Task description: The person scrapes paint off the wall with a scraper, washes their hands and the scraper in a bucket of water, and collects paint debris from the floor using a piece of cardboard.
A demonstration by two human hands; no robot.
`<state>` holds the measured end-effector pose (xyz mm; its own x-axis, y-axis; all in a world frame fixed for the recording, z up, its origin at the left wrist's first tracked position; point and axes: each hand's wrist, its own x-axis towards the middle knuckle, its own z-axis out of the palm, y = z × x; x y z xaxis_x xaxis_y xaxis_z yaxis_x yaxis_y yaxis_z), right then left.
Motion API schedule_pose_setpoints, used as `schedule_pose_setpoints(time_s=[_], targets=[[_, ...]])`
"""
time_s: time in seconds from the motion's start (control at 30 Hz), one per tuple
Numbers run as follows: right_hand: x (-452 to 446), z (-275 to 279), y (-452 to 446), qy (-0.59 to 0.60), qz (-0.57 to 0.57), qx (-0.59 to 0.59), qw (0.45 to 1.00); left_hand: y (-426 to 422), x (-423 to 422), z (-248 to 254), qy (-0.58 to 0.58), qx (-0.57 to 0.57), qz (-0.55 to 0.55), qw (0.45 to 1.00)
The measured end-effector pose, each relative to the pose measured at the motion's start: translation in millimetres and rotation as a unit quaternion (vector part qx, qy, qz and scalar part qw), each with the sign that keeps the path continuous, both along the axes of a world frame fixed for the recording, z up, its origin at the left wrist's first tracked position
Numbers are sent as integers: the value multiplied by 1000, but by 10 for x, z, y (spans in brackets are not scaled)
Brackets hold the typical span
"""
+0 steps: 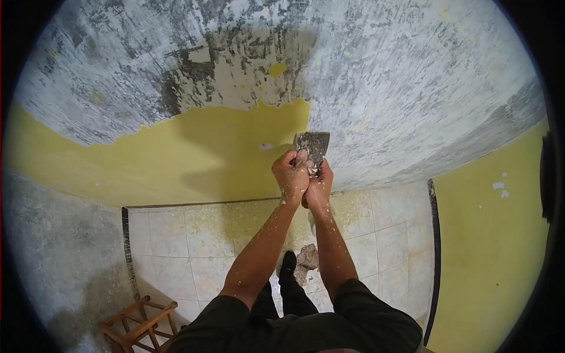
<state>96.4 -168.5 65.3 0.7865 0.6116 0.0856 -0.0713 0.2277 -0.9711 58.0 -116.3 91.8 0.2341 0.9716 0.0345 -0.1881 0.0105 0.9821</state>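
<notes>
A wide paint scraper (315, 145) with a dull, flake-covered blade is gripped in both hands in front of the wall. My left hand (289, 177) is closed around it from the left, with fingers near the blade's base. Pressed against it on the right, my right hand (319, 186) is closed too, and the handle is mostly hidden between them. The blade is close to the edge of the yellow paint (235, 132); whether it touches the wall I cannot tell. Above and to the right the wall is scraped grey-white (406, 88). Pale flakes cling to both hands and forearms.
Paint flakes are scattered over the tiled floor (168, 232) along the wall. A brownish crumpled lump (308, 257) lies by my foot. At lower left stands a wooden stool (141, 322). Side walls close in: grey on the left, a yellow one (488, 235) on the right.
</notes>
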Motion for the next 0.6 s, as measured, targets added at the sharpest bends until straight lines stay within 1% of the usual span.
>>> schedule_pose_setpoints(time_s=[0.07, 0.1, 0.2, 0.23, 0.33, 0.37, 0.47, 0.5, 0.57, 0.6], targets=[[-82, -58, -30, -10, -34, -7, 999, 1, -7, -295, 33, 18, 5, 999], [-134, -3, -24, 45, -26, 5, 999, 0, -25, -260, 54, 14, 9, 998], [-41, 48, 19, 27, -10, 28, 999, 50, -3, -166, 45, 50, -1, 998], [-33, 97, -19, -1, -9, -22, 1000, -8, -11, -21, 15, 45, 16, 999], [-76, -122, -6, 4, -17, -6, 1000, 41, -8, -317, 53, 47, 16, 997], [-130, -200, 26, 44, -36, 9, 998, 78, 8, -338, 50, 55, 19, 997], [-116, 166, 16, 42, -6, 27, 999, 64, -4, -322, 42, 40, 21, 998], [-78, 132, -19, -29, -14, -11, 999, 51, 7, -272, 25, 30, 13, 999], [-84, 34, -12, -9, -16, -19, 1000, 25, -36, -106, 5, 20, -2, 1000], [-105, 15, 2, 9, -17, -20, 1000, -2, -54, -171, 6, 20, -2, 1000]])
